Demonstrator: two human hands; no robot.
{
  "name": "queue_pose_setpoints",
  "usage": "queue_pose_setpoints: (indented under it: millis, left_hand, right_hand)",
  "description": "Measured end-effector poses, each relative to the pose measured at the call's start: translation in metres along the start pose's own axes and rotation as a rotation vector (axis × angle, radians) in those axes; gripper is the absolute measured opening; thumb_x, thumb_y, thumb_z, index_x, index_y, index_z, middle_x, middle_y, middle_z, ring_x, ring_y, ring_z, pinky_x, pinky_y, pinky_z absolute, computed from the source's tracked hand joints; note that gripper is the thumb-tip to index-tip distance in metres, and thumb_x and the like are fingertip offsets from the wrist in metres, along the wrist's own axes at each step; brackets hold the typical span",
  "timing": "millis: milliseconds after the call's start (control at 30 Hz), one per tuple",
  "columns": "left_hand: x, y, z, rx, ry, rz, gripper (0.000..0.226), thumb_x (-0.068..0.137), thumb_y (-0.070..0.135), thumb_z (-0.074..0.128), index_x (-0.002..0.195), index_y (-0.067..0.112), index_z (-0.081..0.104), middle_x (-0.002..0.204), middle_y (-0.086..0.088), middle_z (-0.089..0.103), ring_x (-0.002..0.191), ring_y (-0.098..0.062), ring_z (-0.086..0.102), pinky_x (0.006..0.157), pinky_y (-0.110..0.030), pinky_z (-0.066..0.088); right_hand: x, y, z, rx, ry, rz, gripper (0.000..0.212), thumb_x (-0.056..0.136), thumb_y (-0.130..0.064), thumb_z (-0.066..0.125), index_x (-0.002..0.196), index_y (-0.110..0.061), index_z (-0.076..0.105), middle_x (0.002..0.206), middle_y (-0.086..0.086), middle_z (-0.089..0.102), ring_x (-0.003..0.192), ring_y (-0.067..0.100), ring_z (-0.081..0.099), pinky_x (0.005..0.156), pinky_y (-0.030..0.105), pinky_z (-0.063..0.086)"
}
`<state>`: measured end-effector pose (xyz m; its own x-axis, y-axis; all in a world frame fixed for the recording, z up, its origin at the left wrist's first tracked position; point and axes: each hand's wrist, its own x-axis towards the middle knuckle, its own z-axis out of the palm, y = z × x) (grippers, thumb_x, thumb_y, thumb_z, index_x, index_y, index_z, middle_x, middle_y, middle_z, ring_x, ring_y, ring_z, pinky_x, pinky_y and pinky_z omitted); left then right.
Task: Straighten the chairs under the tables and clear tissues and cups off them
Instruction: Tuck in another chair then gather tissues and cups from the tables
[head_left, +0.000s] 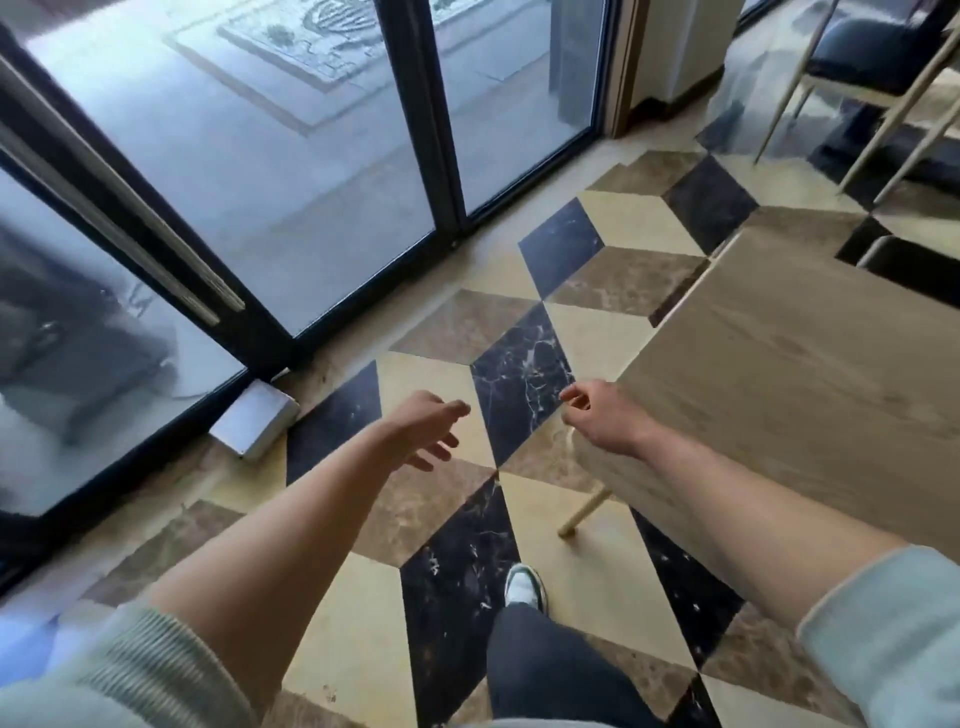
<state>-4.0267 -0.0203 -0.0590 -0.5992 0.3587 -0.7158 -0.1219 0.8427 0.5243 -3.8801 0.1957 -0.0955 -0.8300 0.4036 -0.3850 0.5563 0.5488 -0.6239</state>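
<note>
grey-green sleeves pushed up both forearms, dark trouser leg and white shoe (524, 584) on diamond-patterned marble floor (519, 379). left hand (423, 426) out over floor, fingers loosely spread, holding nothing. right hand (597, 415) at near corner of wooden table (789, 374), fingers loosely curled, empty. pale table leg (584, 512) slants to floor below. small white box (257, 418) against black-framed glass door (322, 171). dark-seated chair (872, 57) far right, well apart from table.
</note>
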Motion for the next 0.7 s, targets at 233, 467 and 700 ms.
queue_pose_setpoints:
  millis: [233, 467, 700]
  left_hand:
    - [0.109, 0.13, -0.12, 0.002, -0.054, 0.08, 0.03, 0.101, 0.045, 0.056, 0.105, 0.016, 0.064, 0.099, -0.011, 0.074, 0.084, -0.028, 0.074, 0.064, -0.034, 0.057]
    - [0.282, 0.285, -0.188, 0.088, -0.144, 0.244, 0.031, 0.103, 0.041, 0.056, 0.11, 0.011, 0.065, 0.101, -0.012, 0.072, 0.086, -0.026, 0.072, 0.067, -0.033, 0.056]
    - [0.412, 0.445, -0.218, 0.239, -0.27, 0.307, 0.032, 0.102, 0.04, 0.06, 0.103, 0.008, 0.066, 0.102, -0.019, 0.073, 0.082, -0.03, 0.07, 0.068, -0.038, 0.054]
  right_hand:
    - [0.158, -0.068, -0.081, -0.002, 0.02, 0.03, 0.029, 0.092, -0.026, 0.06, 0.117, -0.017, 0.07, 0.117, 0.008, 0.071, 0.098, 0.022, 0.063, 0.081, 0.029, 0.047]
    - [0.324, -0.083, -0.16, 0.048, 0.101, 0.192, 0.031, 0.094, -0.028, 0.06, 0.121, -0.015, 0.069, 0.122, 0.008, 0.069, 0.106, 0.025, 0.063, 0.088, 0.032, 0.05]
    - [0.396, -0.054, -0.265, 0.186, 0.317, 0.445, 0.03, 0.097, -0.031, 0.06, 0.122, -0.016, 0.068, 0.124, 0.007, 0.067, 0.112, 0.027, 0.062, 0.092, 0.035, 0.051]
